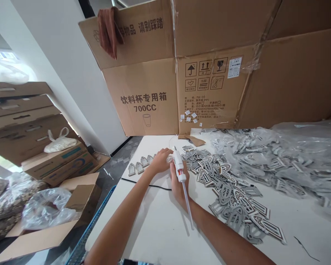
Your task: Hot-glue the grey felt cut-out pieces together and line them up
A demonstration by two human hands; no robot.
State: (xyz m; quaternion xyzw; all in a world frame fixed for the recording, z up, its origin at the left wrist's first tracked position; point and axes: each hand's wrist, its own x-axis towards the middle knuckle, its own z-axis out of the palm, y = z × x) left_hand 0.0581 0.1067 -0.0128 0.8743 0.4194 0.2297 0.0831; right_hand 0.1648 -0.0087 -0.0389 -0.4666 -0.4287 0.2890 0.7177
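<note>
Right hand (178,183) around a white glue gun (178,163)

the right hand (178,184) holds a white glue gun (178,163) with orange part, tip pointing up, long clear glue stick (188,206) going down from it. the left hand (160,161) is just beside the tip. grey and white arch-shaped cutouts (139,168) stand in a neat overlapping row left of the hands, and many more lie in a loose pile (226,187) on the right.

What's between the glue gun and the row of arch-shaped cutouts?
Head view: the left hand lies between the glue gun and the arch-shaped cutouts.
</note>
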